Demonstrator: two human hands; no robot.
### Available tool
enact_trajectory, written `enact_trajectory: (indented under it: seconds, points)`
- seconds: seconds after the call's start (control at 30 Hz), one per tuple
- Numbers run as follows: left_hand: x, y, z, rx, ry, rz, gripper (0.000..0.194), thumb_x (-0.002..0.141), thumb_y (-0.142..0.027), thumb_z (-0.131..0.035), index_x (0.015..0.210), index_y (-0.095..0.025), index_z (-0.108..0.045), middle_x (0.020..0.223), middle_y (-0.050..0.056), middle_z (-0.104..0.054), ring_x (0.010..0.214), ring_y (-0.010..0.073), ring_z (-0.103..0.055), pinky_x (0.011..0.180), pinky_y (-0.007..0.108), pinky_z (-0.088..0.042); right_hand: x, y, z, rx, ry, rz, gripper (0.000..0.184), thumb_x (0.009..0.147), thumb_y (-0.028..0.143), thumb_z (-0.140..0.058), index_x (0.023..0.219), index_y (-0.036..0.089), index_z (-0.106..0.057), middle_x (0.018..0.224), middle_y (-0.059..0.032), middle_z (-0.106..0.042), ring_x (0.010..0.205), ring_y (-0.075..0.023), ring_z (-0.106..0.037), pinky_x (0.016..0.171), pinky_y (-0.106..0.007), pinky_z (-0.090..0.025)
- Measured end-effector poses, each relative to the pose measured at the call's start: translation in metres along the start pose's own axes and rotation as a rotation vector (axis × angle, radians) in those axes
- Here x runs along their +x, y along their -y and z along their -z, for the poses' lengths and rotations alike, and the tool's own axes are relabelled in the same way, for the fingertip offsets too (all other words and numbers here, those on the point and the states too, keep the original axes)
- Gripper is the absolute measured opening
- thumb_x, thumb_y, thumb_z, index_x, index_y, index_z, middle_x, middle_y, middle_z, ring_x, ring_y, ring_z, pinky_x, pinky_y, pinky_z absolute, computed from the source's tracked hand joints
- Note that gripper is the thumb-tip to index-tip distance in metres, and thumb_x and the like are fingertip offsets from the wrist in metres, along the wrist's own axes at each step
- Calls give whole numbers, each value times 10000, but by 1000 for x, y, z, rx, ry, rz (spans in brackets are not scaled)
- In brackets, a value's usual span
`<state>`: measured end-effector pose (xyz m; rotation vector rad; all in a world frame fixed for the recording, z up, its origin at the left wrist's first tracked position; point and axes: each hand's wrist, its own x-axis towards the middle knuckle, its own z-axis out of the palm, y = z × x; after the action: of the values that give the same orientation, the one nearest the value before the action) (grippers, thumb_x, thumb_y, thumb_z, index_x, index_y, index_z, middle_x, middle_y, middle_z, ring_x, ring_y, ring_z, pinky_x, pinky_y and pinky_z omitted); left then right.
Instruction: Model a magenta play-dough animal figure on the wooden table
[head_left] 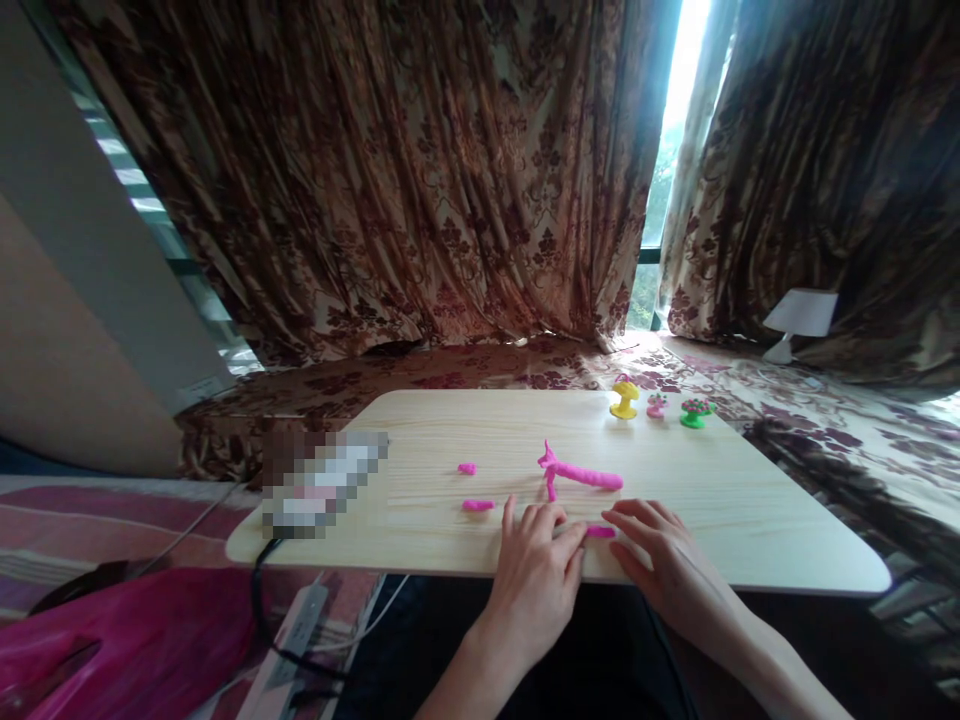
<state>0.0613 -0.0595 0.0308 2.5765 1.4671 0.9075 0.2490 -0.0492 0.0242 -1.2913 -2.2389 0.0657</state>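
Note:
A short pink modelling clay strip (600,532) lies near the table's front edge, between my two hands. My left hand (538,550) has its thumb and index finger closed at the strip's left end, which they partly hide. My right hand (660,552) is at the other end, with thumb and fingertips apart around it. Just beyond my hands lies a long pink clay roll (589,475) with thin branching pieces at its left end. Two small pink clay pieces, a nearer one (478,505) and a farther one (466,468), rest to the left.
The pale wooden table (420,430) carries a yellow clay mushroom shape (624,398), a small pink one (657,405) and a green one with coloured dots (696,413) at the back right. A blurred-out object (326,485) with a black cable (259,600) occupies the left side.

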Motion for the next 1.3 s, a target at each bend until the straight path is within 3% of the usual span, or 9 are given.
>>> enact_trajectory:
  seconds: [0.2, 0.4, 0.6, 0.7, 0.83, 0.97, 1.07, 1.2, 1.3]
  points:
    - [-5, 2, 6, -21, -9, 13, 292, 852, -180, -477, 1102, -286, -585, 972, 23, -581, 970, 205, -542, 1052, 555, -213, -3, 14, -6, -65, 3, 78, 339, 876, 111, -421, 1170, 190, -569, 1165, -87, -589, 1088, -219, -509, 917, -389, -422]
    - [-25, 25, 26, -28, -105, 99, 268, 855, -194, -471, 1078, -258, -606, 1012, 40, -605, 1014, 216, -533, 1036, 527, -260, -15, 15, -18, -180, 30, 169, 385, 881, 124, -392, 1241, 170, -522, 1297, -87, -538, 1227, -223, -443, 1033, -420, -347]
    - [-29, 31, 39, -46, -155, 124, 240, 867, -236, -472, 1068, -247, -603, 1033, 41, -620, 1031, 212, -535, 1033, 485, -280, -8, 17, -24, -270, 57, 86, 419, 894, 185, -390, 1307, 151, -457, 1336, -120, -497, 1243, -252, -437, 1021, -483, -355]
    - [-30, 29, 44, -53, -141, 132, 225, 873, -245, -468, 1058, -254, -597, 1052, 31, -625, 1048, 206, -529, 1049, 484, -252, -14, 21, -24, -273, 74, 128, 454, 896, 194, -400, 1349, 166, -399, 1373, -90, -456, 1281, -240, -388, 1042, -482, -330]
    - [-33, 27, 45, -68, -144, 134, 219, 879, -248, -461, 1060, -258, -585, 1072, 24, -631, 1068, 203, -524, 1059, 486, -228, -14, 32, -19, -247, 55, 143, 384, 905, 213, -408, 1280, 188, -486, 1375, -64, -459, 1303, -237, -351, 1065, -480, -295]
    - [-36, 29, 46, -69, -127, 105, 211, 877, -244, -470, 1055, -266, -581, 1054, 16, -638, 1064, 199, -527, 1059, 489, -223, 1, 37, -23, -204, -14, 109, 302, 916, 190, -386, 1110, 170, -616, 1304, -91, -536, 1252, -229, -426, 1048, -432, -333]
    - [-37, 33, 49, -63, -140, 126, 203, 878, -255, -473, 1052, -269, -577, 1060, 15, -639, 1057, 196, -532, 1056, 492, -222, -4, 36, -27, -204, -15, 149, 341, 899, 164, -406, 1208, 153, -551, 1288, -108, -548, 1209, -234, -476, 1035, -437, -351]
    - [-36, 32, 49, -71, -160, 153, 197, 883, -254, -467, 1048, -266, -574, 1061, 10, -641, 1055, 183, -535, 1066, 479, -212, -23, 41, -24, -214, 1, 170, 397, 902, 203, -431, 1296, 175, -469, 1343, -85, -496, 1249, -241, -433, 1083, -489, -254]
    - [-34, 29, 47, -81, -143, 131, 193, 883, -256, -465, 1036, -262, -582, 1049, 17, -647, 1053, 190, -538, 1062, 485, -217, -19, 44, -22, -182, -8, 128, 383, 920, 252, -427, 1296, 198, -470, 1322, -56, -522, 1258, -226, -423, 1103, -485, -208]
